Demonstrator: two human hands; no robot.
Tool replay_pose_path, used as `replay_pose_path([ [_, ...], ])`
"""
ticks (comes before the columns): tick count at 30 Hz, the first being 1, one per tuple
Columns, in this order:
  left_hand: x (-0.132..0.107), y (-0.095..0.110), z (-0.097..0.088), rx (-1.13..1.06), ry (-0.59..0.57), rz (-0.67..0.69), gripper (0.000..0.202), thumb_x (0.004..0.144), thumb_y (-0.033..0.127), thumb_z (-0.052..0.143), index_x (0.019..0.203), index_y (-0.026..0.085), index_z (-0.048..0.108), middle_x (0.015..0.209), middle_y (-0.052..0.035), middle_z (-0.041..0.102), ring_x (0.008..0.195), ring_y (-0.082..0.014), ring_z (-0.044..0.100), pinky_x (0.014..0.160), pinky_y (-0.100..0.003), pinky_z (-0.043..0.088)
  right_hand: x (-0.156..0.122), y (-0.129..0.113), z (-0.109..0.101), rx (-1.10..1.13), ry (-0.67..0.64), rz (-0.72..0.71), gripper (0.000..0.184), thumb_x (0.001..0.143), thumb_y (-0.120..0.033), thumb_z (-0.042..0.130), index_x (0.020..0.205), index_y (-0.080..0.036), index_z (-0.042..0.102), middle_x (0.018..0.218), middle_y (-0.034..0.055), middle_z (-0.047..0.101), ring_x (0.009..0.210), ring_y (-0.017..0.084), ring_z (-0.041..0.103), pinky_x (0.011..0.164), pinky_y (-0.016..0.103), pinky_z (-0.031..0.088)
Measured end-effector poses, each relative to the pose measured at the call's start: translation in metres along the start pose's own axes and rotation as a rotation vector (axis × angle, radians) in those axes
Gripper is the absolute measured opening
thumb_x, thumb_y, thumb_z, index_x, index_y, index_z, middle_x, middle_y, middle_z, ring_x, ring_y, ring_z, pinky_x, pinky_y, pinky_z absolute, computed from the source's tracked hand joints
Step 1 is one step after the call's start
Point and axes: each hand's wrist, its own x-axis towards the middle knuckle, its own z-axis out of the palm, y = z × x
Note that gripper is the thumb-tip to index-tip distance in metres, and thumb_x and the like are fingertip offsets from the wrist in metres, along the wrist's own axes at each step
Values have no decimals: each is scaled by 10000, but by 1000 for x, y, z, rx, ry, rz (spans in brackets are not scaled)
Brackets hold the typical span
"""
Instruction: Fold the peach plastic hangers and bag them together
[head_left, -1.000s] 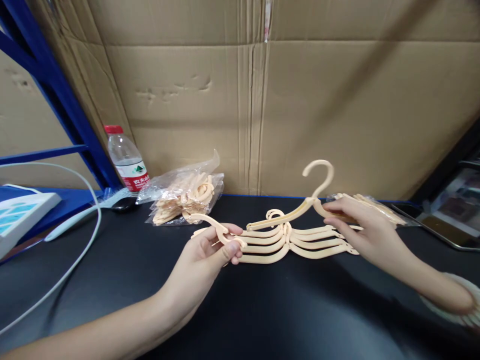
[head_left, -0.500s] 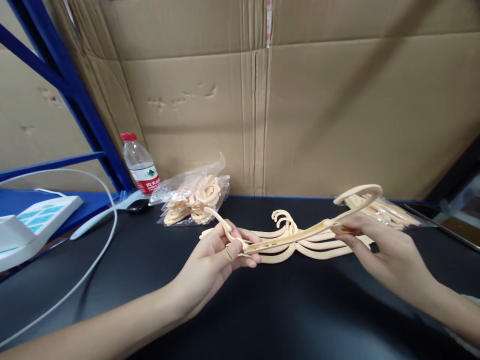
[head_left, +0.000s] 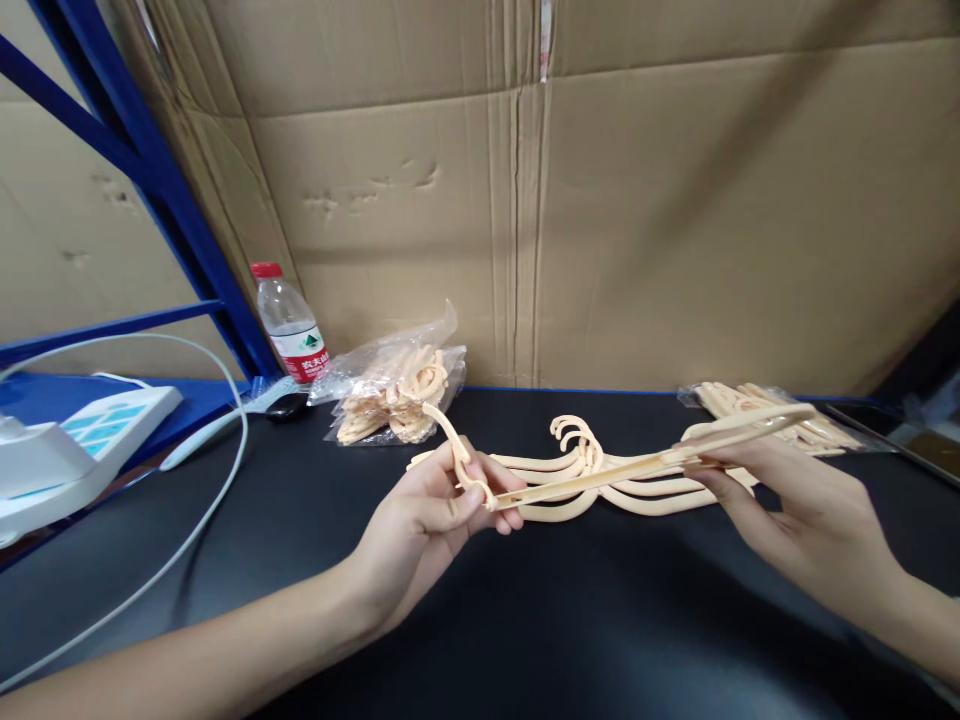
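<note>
Between the fingers and thumb of my left hand is pinched a short, curved beige hanger piece that points up and left. My right hand is closed on a long beige hanger piece with a looped end at the right. That piece's straight, slotted edge runs across to my left fingertips and meets the short piece there. Whether the two are joined I cannot tell. Just behind, a stack of beige hangers lies on the black table, hooks to the back, partly covered by my hands and the long piece.
A clear bag of beige parts lies at the back, beside a water bottle. Another bag lies back right, near a dark flat device. A white cable loops at left by a white appliance. Cardboard stands behind.
The long piece has turned, so its loop now looks flatter and reaches farther right. My right hand has shifted slightly right; my left hand keeps its grip. The whole view has moved a little.
</note>
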Motion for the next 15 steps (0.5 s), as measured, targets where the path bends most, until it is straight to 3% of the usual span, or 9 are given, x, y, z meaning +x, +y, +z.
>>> replay_pose_path([
  [15,2,-4,-2,54,64,13,176,716,151,748,718,157,572,786,-24,678,667,-154,624,671,-257,451,0,-6,5,34,-5,5,153,888,-131,518,971,-248,572,822,25,660,667,189,645,625,317,520],
])
